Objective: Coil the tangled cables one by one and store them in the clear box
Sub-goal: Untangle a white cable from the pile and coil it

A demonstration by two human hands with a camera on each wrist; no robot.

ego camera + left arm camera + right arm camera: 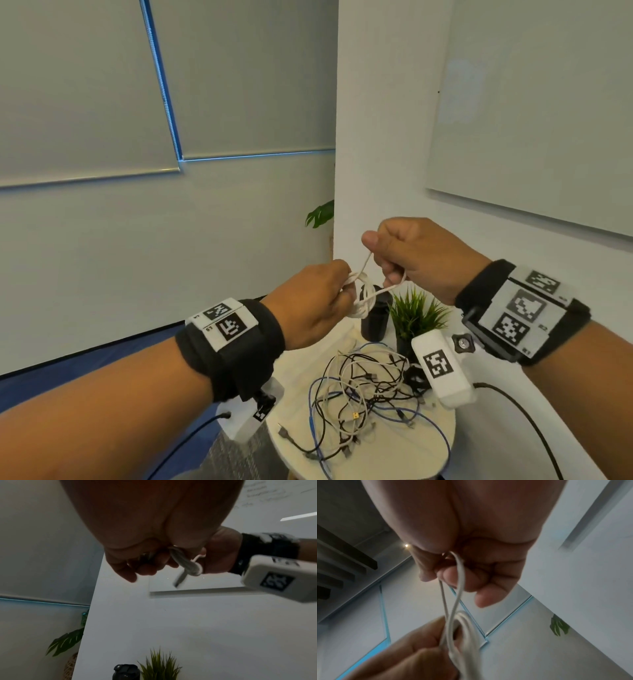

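A white cable (363, 298) is wound into a small coil in the air above the table. My left hand (317, 301) pinches the coil (467, 635) between thumb and fingers. My right hand (407, 255) grips the cable's loose loop (458, 577), which runs from its curled fingers down to the coil. In the left wrist view the bundled coil (187, 565) hangs under my left hand, with its blurred end sticking out. A tangle of black, white and blue cables (363, 394) lies on the round white table (428, 442) below. The clear box is not in view.
A black bottle (376, 317) and a small potted green plant (416, 317) stand at the table's far side. A white wall and whiteboard (534, 113) rise to the right. Blue carpet lies left of the table. A leafy plant (320, 214) shows behind the wall corner.
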